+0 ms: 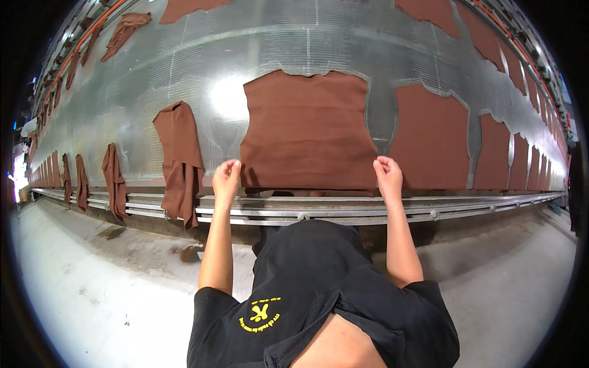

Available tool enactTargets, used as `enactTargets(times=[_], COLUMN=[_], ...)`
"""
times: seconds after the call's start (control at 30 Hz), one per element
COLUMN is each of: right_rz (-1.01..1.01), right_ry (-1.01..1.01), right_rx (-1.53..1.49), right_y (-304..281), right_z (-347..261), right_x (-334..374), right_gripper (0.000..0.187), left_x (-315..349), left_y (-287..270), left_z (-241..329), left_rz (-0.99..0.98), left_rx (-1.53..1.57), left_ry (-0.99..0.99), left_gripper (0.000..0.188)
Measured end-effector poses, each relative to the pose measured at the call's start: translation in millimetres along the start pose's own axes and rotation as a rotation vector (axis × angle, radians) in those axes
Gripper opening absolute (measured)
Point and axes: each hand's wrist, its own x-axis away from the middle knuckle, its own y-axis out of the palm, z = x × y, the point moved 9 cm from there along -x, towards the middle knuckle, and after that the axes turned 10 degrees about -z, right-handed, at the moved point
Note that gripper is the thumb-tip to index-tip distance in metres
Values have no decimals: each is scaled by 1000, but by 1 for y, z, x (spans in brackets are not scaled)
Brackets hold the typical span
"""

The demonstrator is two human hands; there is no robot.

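Note:
A brown fabric panel (310,132), shaped like a garment body with a notched far edge, lies spread on the metal table (221,144) before me. At its near left edge is my left hand (226,178), thumb and fingers pinched together on the fabric. My right hand (389,176) pinches the near right edge in the same way. Fine creases run across the panel, and its near edge reaches the table's front. Just left of my left hand, a crumpled brown fabric piece (180,156) hangs partly over the front edge.
Flat brown panels (428,138) lie in a row to the right. Several narrow folded pieces (114,181) drape over the front edge at left. More pieces (126,34) lie along the far side. Metal rails (300,208) run along the table front, above a pale floor (98,270).

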Motion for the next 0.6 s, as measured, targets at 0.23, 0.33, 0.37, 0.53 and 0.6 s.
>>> enactTargets(times=[0.23, 0.33, 0.37, 0.53, 0.6], right_rz=[84, -23, -85, -264, -226], right_ry=[56, 191, 236, 256, 262], right_rx=[112, 229, 255, -178, -501], right_y=[25, 42, 48, 68, 71], right_z=[-43, -46, -45, -45, -47], right_x=[-90, -114, -118, -119, -120], right_gripper=[41, 43, 43, 36, 33], left_x=[-104, -125, -129, -131, -130], left_y=[15, 31, 36, 43, 46], left_z=[64, 79, 80, 83, 79], left_rz=[124, 32, -6, -37, -16], left_rx=[-141, -274, -333, -259, 42], left_ry=[-88, -145, -165, -86, -72], left_gripper=[45, 48, 49, 29, 19])
